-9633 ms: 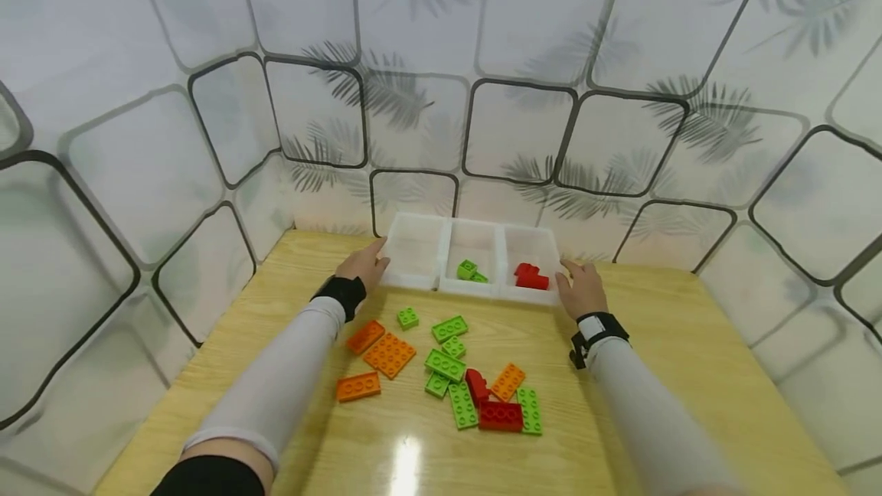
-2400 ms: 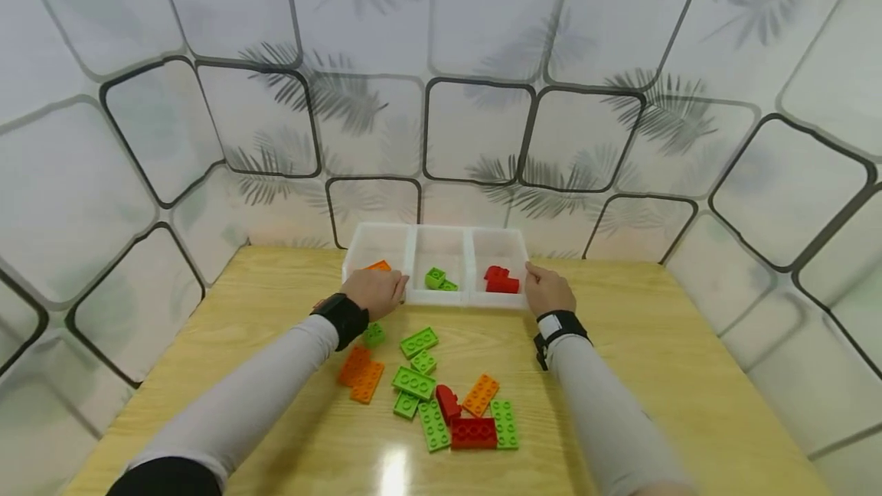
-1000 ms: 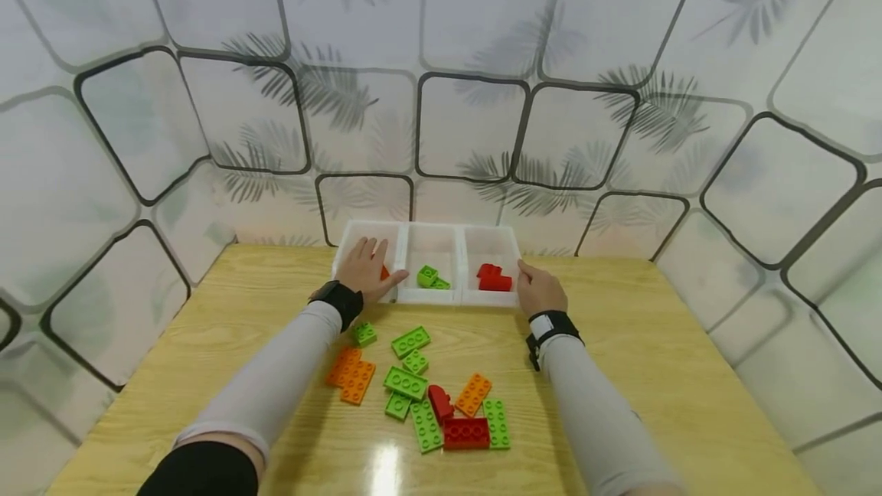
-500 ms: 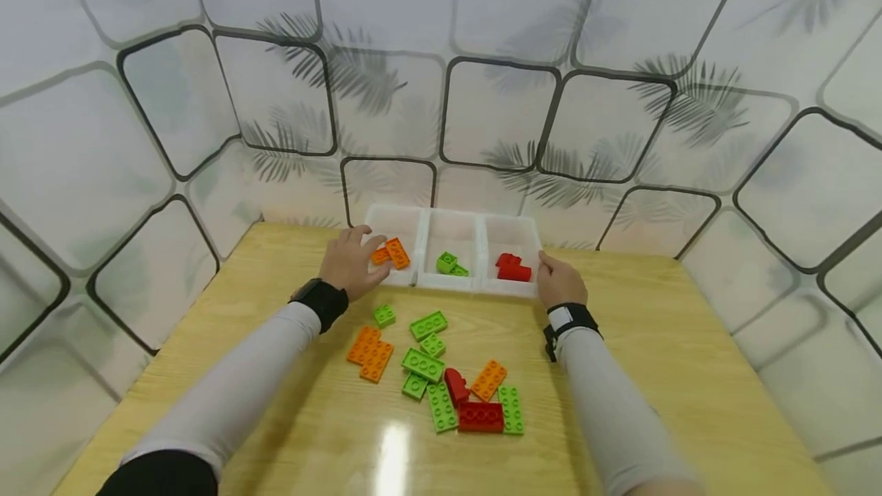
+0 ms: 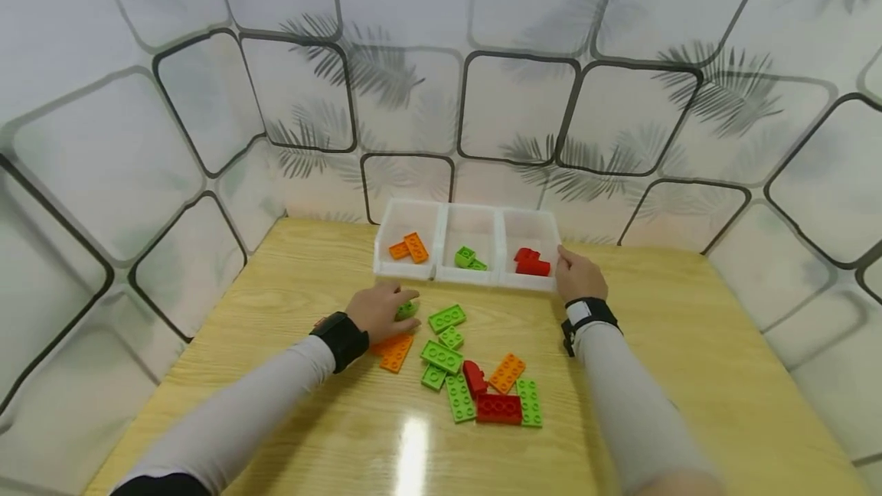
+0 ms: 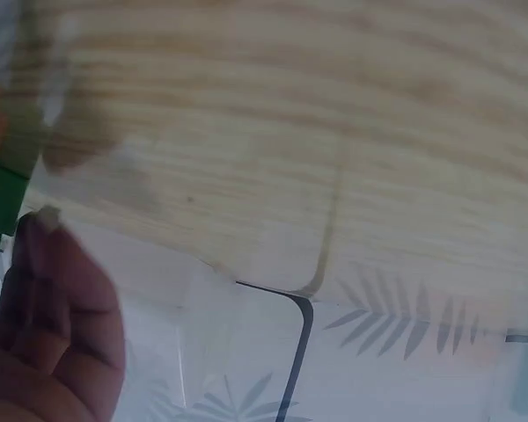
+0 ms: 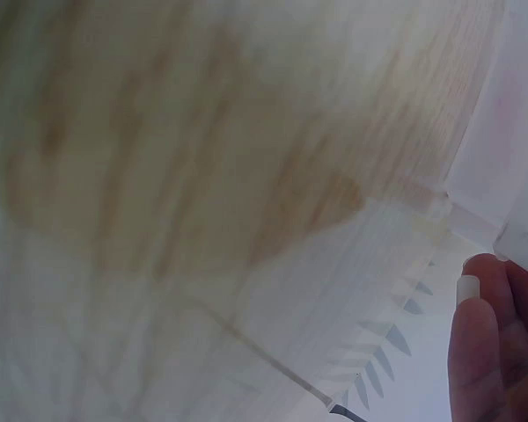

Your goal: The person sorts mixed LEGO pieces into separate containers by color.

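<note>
My left hand [image 5: 377,311] reaches low over the table, thumb and fingers spread on either side of a small green building brick [image 5: 406,310]. In the left wrist view its fingertips are right at the green brick [image 6: 2,200]. Two orange bricks [image 5: 396,354] lie partly hidden under this hand. My right hand [image 5: 580,276] holds the right end wall of a white three-compartment box [image 5: 468,276]; the right wrist view has thumb and fingers close together at the box's corner. Orange bricks [image 5: 415,247] lie in the left compartment, green ones [image 5: 466,256] in the middle, red ones [image 5: 532,267] in the right.
On the wooden table [image 5: 331,435] in front of the box lie several green bricks [image 5: 442,357], an orange brick [image 5: 507,373], a red curved brick [image 5: 475,379] and a red rectangular brick [image 5: 499,409]. A patterned curtain [image 5: 517,113] encloses the back and sides.
The left hand put orange bricks into the left compartment, then left the box and came down to the small green brick. The right hand stays at the box's right end.
</note>
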A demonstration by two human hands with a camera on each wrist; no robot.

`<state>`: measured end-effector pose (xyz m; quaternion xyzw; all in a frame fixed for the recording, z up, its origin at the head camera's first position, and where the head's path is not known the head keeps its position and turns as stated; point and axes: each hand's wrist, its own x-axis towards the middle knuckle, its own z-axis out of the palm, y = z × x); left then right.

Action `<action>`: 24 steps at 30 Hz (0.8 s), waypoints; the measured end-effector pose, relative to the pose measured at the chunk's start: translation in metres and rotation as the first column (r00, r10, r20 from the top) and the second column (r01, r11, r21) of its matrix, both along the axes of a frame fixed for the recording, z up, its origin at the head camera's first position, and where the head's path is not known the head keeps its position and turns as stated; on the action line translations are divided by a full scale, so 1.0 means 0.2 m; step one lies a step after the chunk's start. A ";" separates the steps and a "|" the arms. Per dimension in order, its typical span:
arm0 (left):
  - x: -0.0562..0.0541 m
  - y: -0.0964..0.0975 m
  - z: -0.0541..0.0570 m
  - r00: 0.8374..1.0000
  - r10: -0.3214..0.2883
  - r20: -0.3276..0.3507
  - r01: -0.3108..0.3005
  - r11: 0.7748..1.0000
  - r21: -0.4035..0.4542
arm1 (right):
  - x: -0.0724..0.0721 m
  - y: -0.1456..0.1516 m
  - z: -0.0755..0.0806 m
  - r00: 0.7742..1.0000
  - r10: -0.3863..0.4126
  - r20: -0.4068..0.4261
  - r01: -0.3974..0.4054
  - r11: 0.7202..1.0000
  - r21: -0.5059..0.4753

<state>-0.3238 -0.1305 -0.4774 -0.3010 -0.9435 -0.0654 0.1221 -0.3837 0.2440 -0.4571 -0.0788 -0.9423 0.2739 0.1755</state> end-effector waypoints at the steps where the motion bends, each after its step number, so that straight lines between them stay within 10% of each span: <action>1: 0.00 0.02 0.01 0.999 0.013 0.046 -0.013 1.000 -0.014 | 0.00 0.01 0.00 1.000 -0.003 0.001 0.003 1.000 0.000; 6: 0.01 0.03 0.02 0.992 0.039 0.120 -0.039 0.999 -0.003 | 0.01 0.02 0.00 1.000 0.009 0.011 -0.009 1.000 -0.004; 24: 0.01 -0.07 0.02 0.988 -0.151 -0.036 0.155 0.981 0.118 | 0.02 0.01 0.01 1.000 0.003 0.016 -0.004 1.000 0.018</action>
